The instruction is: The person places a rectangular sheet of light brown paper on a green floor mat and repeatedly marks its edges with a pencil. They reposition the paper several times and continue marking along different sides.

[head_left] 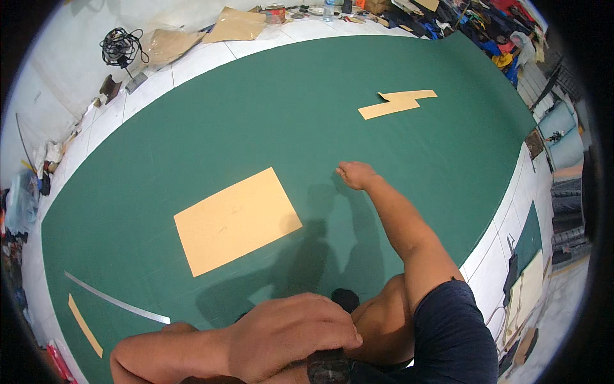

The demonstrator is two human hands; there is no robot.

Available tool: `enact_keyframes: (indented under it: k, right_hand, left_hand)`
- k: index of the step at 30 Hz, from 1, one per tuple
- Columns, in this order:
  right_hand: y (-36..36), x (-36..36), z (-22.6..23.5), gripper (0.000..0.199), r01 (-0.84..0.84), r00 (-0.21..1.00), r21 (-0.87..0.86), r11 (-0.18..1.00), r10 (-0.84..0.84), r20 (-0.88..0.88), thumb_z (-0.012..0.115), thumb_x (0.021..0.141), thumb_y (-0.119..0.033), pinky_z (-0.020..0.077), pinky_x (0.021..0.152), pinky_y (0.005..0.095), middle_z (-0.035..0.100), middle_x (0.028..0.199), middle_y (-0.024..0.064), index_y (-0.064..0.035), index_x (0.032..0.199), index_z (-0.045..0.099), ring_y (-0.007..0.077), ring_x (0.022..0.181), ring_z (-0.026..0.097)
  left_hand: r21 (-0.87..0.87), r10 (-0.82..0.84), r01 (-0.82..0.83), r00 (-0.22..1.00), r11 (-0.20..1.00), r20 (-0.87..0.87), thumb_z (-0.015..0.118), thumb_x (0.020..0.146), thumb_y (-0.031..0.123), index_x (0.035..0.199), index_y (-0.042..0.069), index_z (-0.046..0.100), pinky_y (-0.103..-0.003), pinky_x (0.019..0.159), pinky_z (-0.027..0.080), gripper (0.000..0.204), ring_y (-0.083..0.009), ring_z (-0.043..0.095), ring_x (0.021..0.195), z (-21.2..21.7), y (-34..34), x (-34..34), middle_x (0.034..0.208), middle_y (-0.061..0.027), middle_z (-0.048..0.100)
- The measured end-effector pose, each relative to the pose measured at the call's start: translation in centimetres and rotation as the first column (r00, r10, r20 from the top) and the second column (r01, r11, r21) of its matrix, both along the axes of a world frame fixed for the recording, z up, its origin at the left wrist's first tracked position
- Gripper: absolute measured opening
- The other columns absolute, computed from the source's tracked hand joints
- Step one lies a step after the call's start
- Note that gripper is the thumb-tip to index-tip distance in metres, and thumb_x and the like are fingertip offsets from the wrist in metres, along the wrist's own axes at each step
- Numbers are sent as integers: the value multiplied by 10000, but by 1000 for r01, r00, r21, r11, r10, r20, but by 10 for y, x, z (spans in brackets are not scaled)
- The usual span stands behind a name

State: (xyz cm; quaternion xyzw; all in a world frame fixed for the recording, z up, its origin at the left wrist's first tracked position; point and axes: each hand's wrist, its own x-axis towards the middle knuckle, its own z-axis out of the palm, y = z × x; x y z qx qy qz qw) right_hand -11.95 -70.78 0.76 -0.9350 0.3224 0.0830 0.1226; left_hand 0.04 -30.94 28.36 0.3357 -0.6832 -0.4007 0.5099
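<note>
My right hand [355,174] reaches forward with the arm stretched out. Its fingers are closed and rest on a large green sheet [256,109] that covers the floor. Nothing shows in that hand. A tan cardboard rectangle [235,220] lies flat on the sheet, to the left of it. My left hand [288,333] lies low in the picture over my leg, fingers curled down. Its fingertips touch a small dark object [329,367], and whether they grip it is hidden.
A zigzag tan cardboard piece [398,103] lies farther out on the sheet. A thin metal strip [115,299] and a narrow tan strip [84,325] lie near left. White tiles edge the sheet, with a cable bundle [120,46], brown paper [235,25] and piled clutter [499,32] beyond.
</note>
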Motion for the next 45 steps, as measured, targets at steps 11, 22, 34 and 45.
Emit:
enact_keyframes:
  k: [11,22,34,45]
  right_hand:
    - [7,12,12,371,33,997,70,997,-29,-66,409,1101,-389,508,942,545,683,1157,195,-86,1208,594,410,1106,635]
    - [-1,6,6,364,23,997,61,998,-19,-75,413,1099,-376,510,913,545,682,1139,199,-78,1168,609,411,1099,636]
    - [-1,10,6,369,-24,998,-24,999,22,-57,414,1103,-388,517,869,540,688,1048,198,-76,1129,609,408,1006,649]
    - [7,14,23,380,0,992,12,1000,1,-122,406,1103,-366,515,950,550,698,1162,200,-65,1205,614,394,1109,654]
  left_hand:
    - [-115,132,-127,990,985,41,678,994,302,1123,75,710,-435,878,585,263,-345,698,1126,8,8,-6,1153,-168,710]
    - [-397,157,-127,987,909,44,665,974,242,1148,42,692,-446,891,565,267,-348,689,1047,-9,-7,-8,1130,-180,686]
    - [-643,243,-189,970,743,-4,642,962,233,1053,34,675,-430,792,573,222,-350,681,966,-19,-22,-8,1059,-175,666]
    - [-671,284,-217,959,709,-9,558,993,274,1008,49,689,-420,755,563,261,-356,680,961,-21,-27,-7,1049,-175,670]
